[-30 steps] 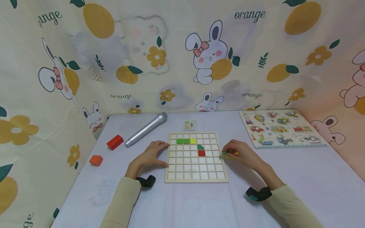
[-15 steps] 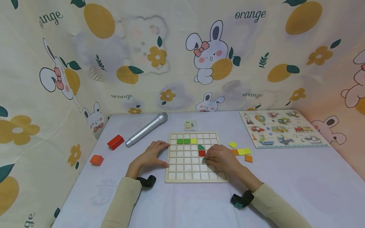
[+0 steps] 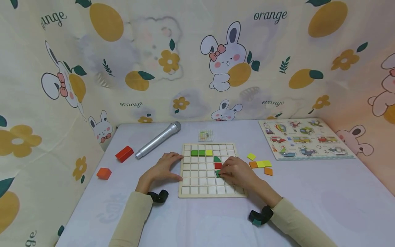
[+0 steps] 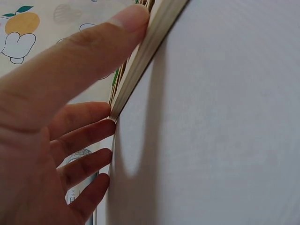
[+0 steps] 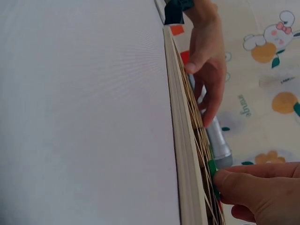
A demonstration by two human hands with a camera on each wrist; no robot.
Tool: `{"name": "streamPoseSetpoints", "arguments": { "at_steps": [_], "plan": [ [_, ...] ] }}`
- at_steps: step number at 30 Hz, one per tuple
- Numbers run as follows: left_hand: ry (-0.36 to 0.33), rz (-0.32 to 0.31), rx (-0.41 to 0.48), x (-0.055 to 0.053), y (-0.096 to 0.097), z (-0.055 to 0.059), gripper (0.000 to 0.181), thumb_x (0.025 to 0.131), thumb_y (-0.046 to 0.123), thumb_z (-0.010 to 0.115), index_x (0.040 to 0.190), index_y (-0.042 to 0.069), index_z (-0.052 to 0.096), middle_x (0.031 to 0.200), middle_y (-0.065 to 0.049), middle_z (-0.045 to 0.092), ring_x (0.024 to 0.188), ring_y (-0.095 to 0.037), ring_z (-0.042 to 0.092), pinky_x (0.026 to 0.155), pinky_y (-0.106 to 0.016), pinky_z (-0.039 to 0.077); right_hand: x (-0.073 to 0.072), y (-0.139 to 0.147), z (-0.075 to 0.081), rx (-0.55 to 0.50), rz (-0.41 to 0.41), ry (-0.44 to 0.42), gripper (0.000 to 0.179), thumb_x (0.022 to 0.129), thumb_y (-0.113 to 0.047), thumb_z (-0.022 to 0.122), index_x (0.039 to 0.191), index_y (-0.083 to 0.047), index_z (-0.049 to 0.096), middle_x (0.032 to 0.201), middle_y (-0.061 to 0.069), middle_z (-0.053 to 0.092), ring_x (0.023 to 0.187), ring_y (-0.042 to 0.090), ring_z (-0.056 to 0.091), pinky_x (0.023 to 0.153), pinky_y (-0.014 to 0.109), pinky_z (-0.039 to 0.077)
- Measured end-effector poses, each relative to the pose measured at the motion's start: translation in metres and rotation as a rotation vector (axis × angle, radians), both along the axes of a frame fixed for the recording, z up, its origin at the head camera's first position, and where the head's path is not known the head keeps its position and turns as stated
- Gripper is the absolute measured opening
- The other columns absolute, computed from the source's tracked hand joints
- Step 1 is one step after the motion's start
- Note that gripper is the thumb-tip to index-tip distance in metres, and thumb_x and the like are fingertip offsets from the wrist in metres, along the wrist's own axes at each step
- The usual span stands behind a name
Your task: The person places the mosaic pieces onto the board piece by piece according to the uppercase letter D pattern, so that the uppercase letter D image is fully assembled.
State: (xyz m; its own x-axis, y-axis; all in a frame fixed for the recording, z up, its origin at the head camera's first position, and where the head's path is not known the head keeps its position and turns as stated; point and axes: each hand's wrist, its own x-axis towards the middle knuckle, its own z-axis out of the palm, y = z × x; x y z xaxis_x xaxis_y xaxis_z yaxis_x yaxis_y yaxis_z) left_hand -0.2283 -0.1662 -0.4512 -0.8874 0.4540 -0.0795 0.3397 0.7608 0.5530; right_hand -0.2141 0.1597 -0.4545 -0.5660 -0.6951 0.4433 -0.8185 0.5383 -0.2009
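A wooden grid board (image 3: 197, 193) lies flat before me, holding a row of two green tiles (image 3: 198, 153) and a yellow tile (image 3: 209, 152). Further right on it are a green rounded piece (image 3: 217, 159) and a red tile (image 3: 218, 165). My left hand (image 3: 162, 168) rests against the board's left edge, thumb and fingers spread and touching it. With thumb and fingertips my right hand (image 3: 240, 171) pinches a small green tile (image 3: 217, 173) at the cell just below the red one. Fingers hide part of that tile, so its full shape cannot be told.
Loose yellow tiles (image 3: 260, 164) and orange tiles (image 3: 268, 171) lie right of the board. A pattern card (image 3: 205, 135) sits behind it. A silver microphone (image 3: 158, 140), a red block (image 3: 124, 154) and an orange block (image 3: 104, 173) are leftward. A picture puzzle board (image 3: 308, 140) occupies the back right.
My right hand has moved left from beside the board onto its grid, bringing the green tile to the cell under the red one. My left hand has stayed put.
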Motion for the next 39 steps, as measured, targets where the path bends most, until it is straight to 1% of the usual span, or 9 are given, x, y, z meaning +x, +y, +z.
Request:
{"name": "streamPoseSetpoints", "arguments": {
  "at_steps": [8, 13, 17, 20, 26, 29, 32, 36, 39],
  "plan": [
    [0.002, -0.002, -0.004, 0.000, 0.000, 0.000, 0.088, 0.066, 0.044, 0.081, 0.140, 0.017, 0.042, 0.142, -0.007, 0.037, 0.131, -0.027, 0.029, 0.107, -0.050, 0.028, -0.003, -0.002, -0.003, -0.035, -0.021, -0.015, 0.013, 0.071, -0.015, 0.081, 0.082, -0.015, 0.074, 0.082, -0.007, 0.065, 0.081, 0.011, 0.053, 0.070, 0.026, 0.048],
    [0.007, -0.011, -0.002, 0.000, 0.000, 0.000, 0.088, 0.066, 0.044, 0.081, 0.140, 0.017, 0.042, 0.142, -0.007, 0.037, 0.131, -0.027, 0.029, 0.107, -0.049, 0.029, -0.003, 0.002, 0.002, -0.036, -0.031, -0.085, 0.016, 0.073, -0.014, 0.080, 0.087, -0.015, 0.074, 0.086, -0.007, 0.065, 0.086, 0.011, 0.053, 0.074, 0.027, 0.049],
    [0.004, -0.013, 0.004, 0.000, -0.001, 0.001, 0.088, 0.067, 0.044, 0.081, 0.140, 0.017, 0.042, 0.143, -0.008, 0.037, 0.131, -0.028, 0.028, 0.107, -0.050, 0.028, -0.004, 0.015, 0.011, -0.032, -0.117, -0.168, 0.021, 0.075, -0.012, 0.078, 0.095, -0.014, 0.073, 0.093, -0.006, 0.063, 0.090, 0.010, 0.053, 0.076, 0.027, 0.050],
    [-0.001, -0.012, 0.005, 0.000, -0.001, 0.002, 0.088, 0.067, 0.043, 0.081, 0.141, 0.016, 0.041, 0.143, -0.009, 0.036, 0.132, -0.028, 0.028, 0.107, -0.050, 0.028, -0.006, 0.027, 0.018, -0.043, -0.189, -0.207, 0.021, 0.076, -0.009, 0.076, 0.097, -0.012, 0.071, 0.097, -0.003, 0.061, 0.090, 0.012, 0.055, 0.076, 0.030, 0.052],
    [0.002, -0.021, 0.007, 0.000, -0.001, 0.003, 0.087, 0.067, 0.041, 0.081, 0.141, 0.015, 0.042, 0.143, -0.010, 0.036, 0.132, -0.029, 0.028, 0.107, -0.050, 0.028, -0.008, 0.056, 0.029, -0.090, -0.239, -0.235, 0.022, 0.076, -0.002, 0.074, 0.097, -0.008, 0.070, 0.097, 0.002, 0.061, 0.089, 0.020, 0.058, 0.077, 0.038, 0.052],
    [0.011, -0.027, 0.003, 0.000, -0.001, 0.003, 0.086, 0.068, 0.041, 0.081, 0.140, 0.015, 0.042, 0.142, -0.010, 0.037, 0.131, -0.029, 0.029, 0.107, -0.050, 0.028, -0.008, 0.068, 0.029, -0.077, -0.269, -0.262, 0.021, 0.077, -0.002, 0.074, 0.096, -0.009, 0.071, 0.096, 0.001, 0.062, 0.088, 0.021, 0.058, 0.076, 0.039, 0.052],
    [0.017, -0.030, 0.002, 0.000, -0.001, 0.002, 0.085, 0.068, 0.041, 0.081, 0.140, 0.015, 0.043, 0.142, -0.010, 0.038, 0.131, -0.029, 0.030, 0.107, -0.049, 0.028, -0.008, 0.077, 0.026, -0.025, -0.298, -0.284, 0.018, 0.079, -0.005, 0.073, 0.096, -0.009, 0.072, 0.095, 0.001, 0.062, 0.087, 0.019, 0.057, 0.074, 0.036, 0.051],
    [0.014, -0.025, 0.004, 0.000, -0.001, 0.002, 0.085, 0.068, 0.040, 0.081, 0.140, 0.015, 0.043, 0.142, -0.009, 0.038, 0.131, -0.028, 0.030, 0.107, -0.049, 0.028, -0.008, 0.083, 0.019, 0.051, -0.323, -0.311, 0.018, 0.079, -0.008, 0.073, 0.096, -0.010, 0.073, 0.092, 0.001, 0.061, 0.086, 0.018, 0.053, 0.074, 0.034, 0.049],
    [0.005, -0.016, 0.003, 0.000, -0.001, 0.001, 0.086, 0.068, 0.040, 0.081, 0.140, 0.015, 0.043, 0.142, -0.008, 0.037, 0.131, -0.028, 0.029, 0.107, -0.049, 0.028, -0.007, 0.085, 0.014, 0.075, -0.339, -0.336, 0.019, 0.077, -0.011, 0.076, 0.096, -0.012, 0.073, 0.090, 0.000, 0.058, 0.086, 0.017, 0.050, 0.073, 0.032, 0.046]
  ]
}}
